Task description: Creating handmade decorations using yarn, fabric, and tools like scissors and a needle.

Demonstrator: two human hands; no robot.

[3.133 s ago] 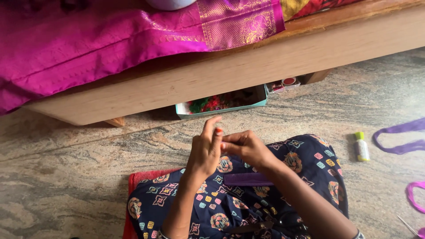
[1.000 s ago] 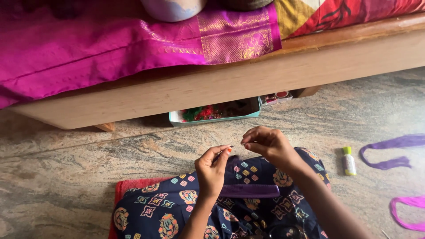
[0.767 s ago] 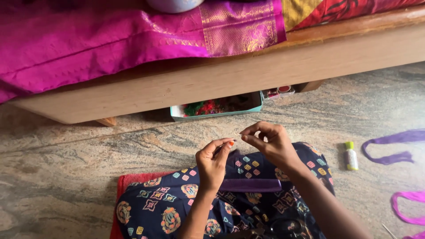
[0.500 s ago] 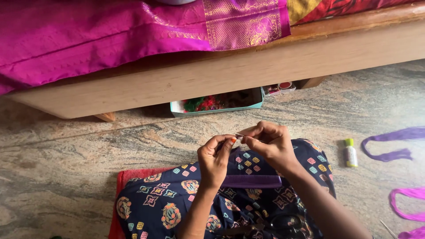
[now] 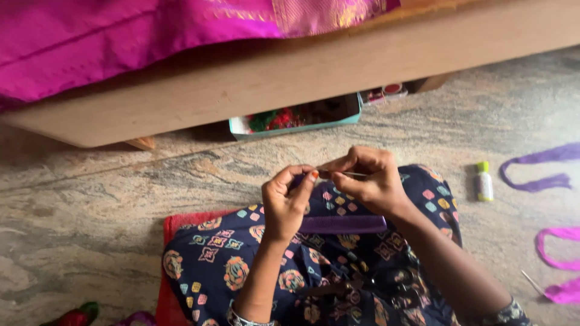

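A thin pale stick (image 5: 350, 174), too fine to say whether it is a needle or a wire, is pinched at its near end by the right hand (image 5: 368, 181), and its free tip points across toward the fingertips of the left hand (image 5: 287, 202). The left hand is closed in a pinch on something small and purple, mostly hidden behind its fingers, right at the stick's tip. In my judgement the work goes best with both wrists braced low over the lap, the stick kept level, and the two pinches brought together slowly so the tip meets the purple piece squarely. Just below the hands a purple comb (image 5: 343, 224) lies across the patterned dark cloth (image 5: 241, 265) on the lap. Beyond the hands a shallow box of red and green bits (image 5: 296, 118) sits under the bed edge (image 5: 254, 84); off past the right hand a small glue bottle (image 5: 484, 181) and purple strips (image 5: 538, 169) lie on the floor.
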